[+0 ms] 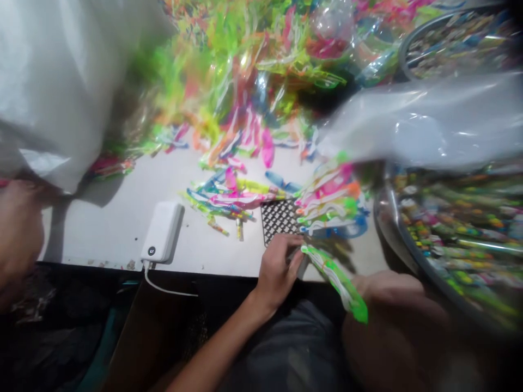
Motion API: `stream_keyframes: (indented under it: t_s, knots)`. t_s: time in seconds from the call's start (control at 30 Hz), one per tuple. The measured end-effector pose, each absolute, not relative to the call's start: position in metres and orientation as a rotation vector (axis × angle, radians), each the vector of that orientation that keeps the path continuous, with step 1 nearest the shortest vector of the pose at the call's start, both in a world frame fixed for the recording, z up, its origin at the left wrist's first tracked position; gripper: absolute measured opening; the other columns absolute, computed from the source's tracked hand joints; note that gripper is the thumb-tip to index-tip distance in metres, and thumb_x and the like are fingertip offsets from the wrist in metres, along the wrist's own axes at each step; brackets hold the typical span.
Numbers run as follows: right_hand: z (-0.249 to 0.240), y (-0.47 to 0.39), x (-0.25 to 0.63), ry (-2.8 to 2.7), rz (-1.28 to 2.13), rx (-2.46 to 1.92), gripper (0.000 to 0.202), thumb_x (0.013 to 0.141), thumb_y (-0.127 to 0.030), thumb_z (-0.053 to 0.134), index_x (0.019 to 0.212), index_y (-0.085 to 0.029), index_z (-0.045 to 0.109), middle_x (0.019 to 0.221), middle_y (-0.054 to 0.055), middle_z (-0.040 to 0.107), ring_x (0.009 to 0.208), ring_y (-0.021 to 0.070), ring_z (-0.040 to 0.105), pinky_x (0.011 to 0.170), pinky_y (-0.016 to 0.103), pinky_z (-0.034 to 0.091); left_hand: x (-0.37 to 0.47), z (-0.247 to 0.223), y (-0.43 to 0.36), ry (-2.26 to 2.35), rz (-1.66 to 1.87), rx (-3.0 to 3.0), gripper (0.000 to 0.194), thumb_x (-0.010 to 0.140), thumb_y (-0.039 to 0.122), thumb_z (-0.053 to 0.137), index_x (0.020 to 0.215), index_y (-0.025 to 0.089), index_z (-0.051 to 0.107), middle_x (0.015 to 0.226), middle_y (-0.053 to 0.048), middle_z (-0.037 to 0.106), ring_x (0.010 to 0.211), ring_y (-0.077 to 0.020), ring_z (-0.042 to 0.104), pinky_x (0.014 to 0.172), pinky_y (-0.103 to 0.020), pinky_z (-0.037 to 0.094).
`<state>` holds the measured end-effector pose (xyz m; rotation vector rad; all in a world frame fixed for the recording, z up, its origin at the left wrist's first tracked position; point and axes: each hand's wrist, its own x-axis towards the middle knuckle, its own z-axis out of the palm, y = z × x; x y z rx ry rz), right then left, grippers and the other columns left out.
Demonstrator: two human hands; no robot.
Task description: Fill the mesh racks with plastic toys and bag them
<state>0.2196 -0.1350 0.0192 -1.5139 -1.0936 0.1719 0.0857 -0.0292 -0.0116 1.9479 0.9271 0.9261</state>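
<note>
A bright green strip-like item with a white part (337, 280) slants between my two hands. My left hand (278, 267) pinches its upper end at the table's front edge, beside a black-and-white patterned piece (280, 220). At the item's lower end is my right hand (392, 305), blurred, with its fingers curled and partly hidden. Just above, similar pieces in pink, orange, green and blue (327, 201) lie in a fanned row. Left of them is a loose pile of thin colourful pieces (232, 196).
A white power bank (162, 231) with a cable lies left. Behind is a large colourful heap (245, 65). Round containers of small items (461, 228) and clear plastic (425, 122) are at right. Another person's hand (20, 228) is at far left, near a white bag (53, 81).
</note>
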Motion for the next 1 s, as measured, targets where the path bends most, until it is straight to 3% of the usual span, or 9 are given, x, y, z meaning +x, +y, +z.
stream_keyframes:
  t_s: [0.07, 0.2, 0.3, 0.47, 0.57, 0.67, 0.8, 1.0]
  knots:
    - [0.003, -0.125, 0.225, -1.091, 0.141, -1.526, 0.011, 0.101, -0.034, 0.056, 0.105, -0.027, 0.063, 0.090, 0.006, 0.060, 0.081, 0.0241, 0.064, 0.068, 0.040, 0.057, 0.087, -0.013, -0.028, 0.921, 0.930, 2.049, 0.012, 0.102, 0.018, 0.059, 0.112, 0.019, 0.065, 0.106, -0.009, 0.073, 0.101, -0.0209, 0.070, 0.090, -0.035, 0.059]
    - [-0.020, -0.120, 0.226, -1.230, 0.229, -1.596, 0.036, 0.089, -0.027, 0.071, 0.124, -0.024, 0.062, 0.111, 0.011, 0.068, 0.103, 0.0312, 0.068, 0.082, 0.046, 0.060, 0.087, -0.013, -0.027, 0.916, 0.938, 2.158, 0.013, 0.103, 0.017, 0.057, 0.114, 0.018, 0.063, 0.105, -0.010, 0.073, 0.099, -0.0210, 0.071, 0.086, -0.034, 0.060]
    - [-0.025, -0.121, 0.220, -1.210, 0.125, -1.654, 0.035, 0.091, -0.022, 0.069, 0.125, -0.023, 0.061, 0.110, 0.011, 0.071, 0.107, 0.0324, 0.069, 0.094, 0.052, 0.058, 0.087, -0.013, -0.026, 0.930, 0.963, 2.183, 0.014, 0.103, 0.018, 0.056, 0.116, 0.019, 0.063, 0.104, -0.010, 0.073, 0.097, -0.0205, 0.072, 0.084, -0.033, 0.061]
    - [-0.016, -0.113, 0.219, -1.266, 0.000, -1.732, 0.035, 0.092, -0.028, 0.072, 0.125, -0.022, 0.063, 0.107, 0.013, 0.073, 0.095, 0.0298, 0.074, 0.079, 0.042, 0.062, 0.086, -0.014, -0.027, 0.893, 0.969, 2.214, 0.017, 0.101, 0.015, 0.061, 0.117, 0.019, 0.063, 0.104, -0.010, 0.074, 0.099, -0.0209, 0.072, 0.085, -0.033, 0.061]
    - [-0.014, -0.110, 0.225, -1.294, -0.136, -1.767, 0.032, 0.089, -0.022, 0.076, 0.120, -0.023, 0.065, 0.103, 0.010, 0.076, 0.086, 0.0252, 0.076, 0.073, 0.034, 0.063, 0.087, -0.014, -0.026, 0.915, 0.965, 2.148, 0.016, 0.100, 0.013, 0.062, 0.115, 0.019, 0.063, 0.104, -0.009, 0.073, 0.100, -0.0196, 0.071, 0.087, -0.031, 0.060]
    - [-0.020, -0.113, 0.233, -1.301, -0.090, -1.851, 0.015, 0.090, -0.024, 0.073, 0.105, -0.024, 0.070, 0.099, 0.008, 0.078, 0.074, 0.0211, 0.076, 0.059, 0.027, 0.061, 0.088, -0.014, -0.024, 0.929, 0.985, 2.130, 0.014, 0.100, 0.014, 0.064, 0.112, 0.019, 0.064, 0.102, -0.008, 0.071, 0.099, -0.0197, 0.069, 0.087, -0.032, 0.059]
    - [-0.028, -0.118, 0.239, -1.332, 0.040, -1.915, 0.010, 0.092, -0.032, 0.071, 0.093, -0.022, 0.072, 0.090, 0.007, 0.077, 0.066, 0.0208, 0.075, 0.051, 0.026, 0.059, 0.089, -0.014, -0.024, 0.944, 1.001, 2.176, 0.014, 0.099, 0.013, 0.064, 0.111, 0.019, 0.064, 0.098, -0.008, 0.070, 0.095, -0.0205, 0.067, 0.082, -0.032, 0.058]
    - [-0.009, -0.107, 0.229, -1.411, -0.312, -1.885, 0.009, 0.095, -0.025, 0.070, 0.098, -0.018, 0.068, 0.088, 0.010, 0.078, 0.064, 0.0222, 0.072, 0.056, 0.032, 0.055, 0.088, -0.010, -0.025, 0.963, 0.975, 2.249, 0.014, 0.099, 0.010, 0.063, 0.111, 0.017, 0.064, 0.098, -0.008, 0.071, 0.093, -0.0219, 0.064, 0.082, -0.034, 0.055]
